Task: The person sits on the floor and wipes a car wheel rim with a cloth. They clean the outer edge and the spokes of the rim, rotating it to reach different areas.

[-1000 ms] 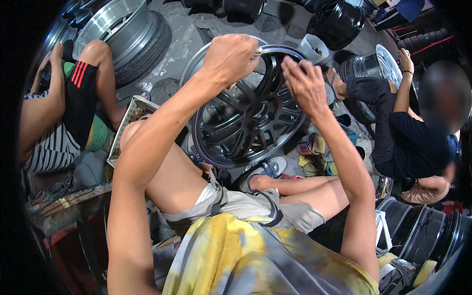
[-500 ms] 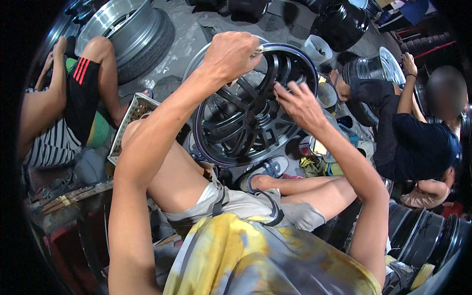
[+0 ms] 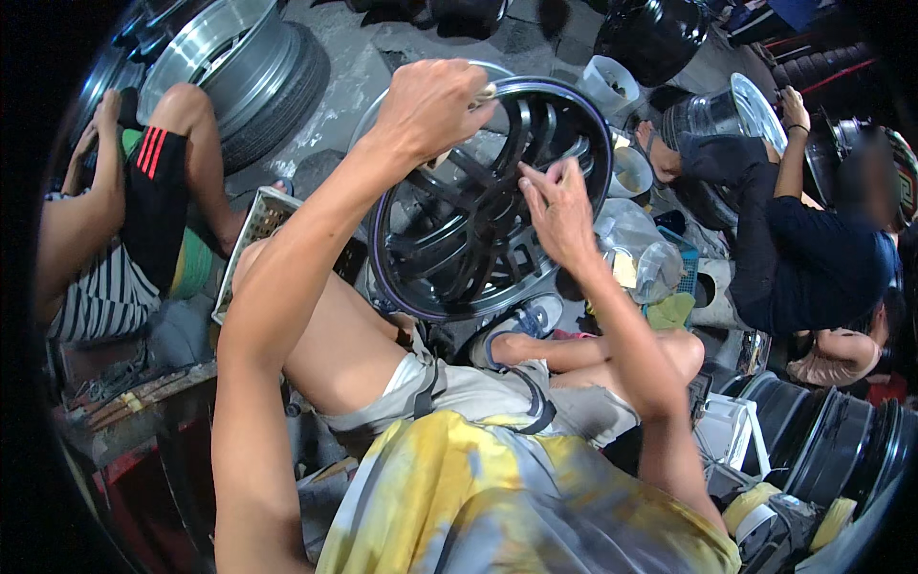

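A dark multi-spoke wheel rim (image 3: 421, 304) with a shiny lip leans tilted in front of my knees, over another silver rim. My left hand (image 3: 430, 110) is closed in a fist at its upper left edge. A small pale bit sticks out of that fist on both sides; its kind cannot be made out. My right hand (image 3: 562, 215) is over the right half of the dark rim, index finger stretched toward the spokes by the hub. Its other fingers are partly bent and apart, with nothing visible in them. Whether the fingertip touches a spoke is unclear.
A person in striped clothing (image 3: 105, 287) sits at the left, another in a dark shirt (image 3: 813, 249) at the right. A silver rim on a tyre (image 3: 287, 105), a pale basket (image 3: 229, 258), a white bucket (image 3: 604, 81) and clear plastic containers (image 3: 660, 270) stand around.
My right hand has moved slightly left and down, its index finger now stretched out. My left fist stays at the rim's edge. The view has shifted a little.
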### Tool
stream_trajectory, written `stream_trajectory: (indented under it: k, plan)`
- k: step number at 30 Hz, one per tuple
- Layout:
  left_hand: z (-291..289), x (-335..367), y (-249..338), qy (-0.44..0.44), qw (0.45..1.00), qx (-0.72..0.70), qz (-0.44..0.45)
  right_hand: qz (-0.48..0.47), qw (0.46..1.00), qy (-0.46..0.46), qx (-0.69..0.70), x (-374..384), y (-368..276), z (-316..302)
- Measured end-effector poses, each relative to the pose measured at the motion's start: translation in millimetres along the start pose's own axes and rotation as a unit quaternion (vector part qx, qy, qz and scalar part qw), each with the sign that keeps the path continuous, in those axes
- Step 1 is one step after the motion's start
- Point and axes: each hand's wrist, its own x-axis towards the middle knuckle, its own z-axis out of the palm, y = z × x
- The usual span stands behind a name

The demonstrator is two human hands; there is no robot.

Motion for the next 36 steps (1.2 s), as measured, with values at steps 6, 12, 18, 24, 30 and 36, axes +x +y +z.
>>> stream_trajectory:
  k: [6,12,18,24,30,36]
  plan:
    - [-8,-2,5,0.011,0.998,-0.036,0.043,0.274,0.881,-0.119,0.367,-5,-18,6]
    - [-10,3,9,0.008,0.994,-0.062,0.092,0.278,0.902,-0.005,0.330,-31,-40,10]
    - [-2,13,21,0.021,0.986,-0.121,0.113,0.360,0.747,0.132,0.544,12,-48,6]
    - [-3,23,25,-0.028,0.993,-0.101,0.062,0.363,0.770,0.119,0.512,-3,-69,-3]
    - [-6,27,27,-0.035,0.990,-0.130,0.047,0.282,0.796,0.172,0.507,12,-52,-3]
    - [-31,25,11,-0.137,0.952,-0.262,-0.079,0.423,0.741,0.027,0.521,-9,-48,7]
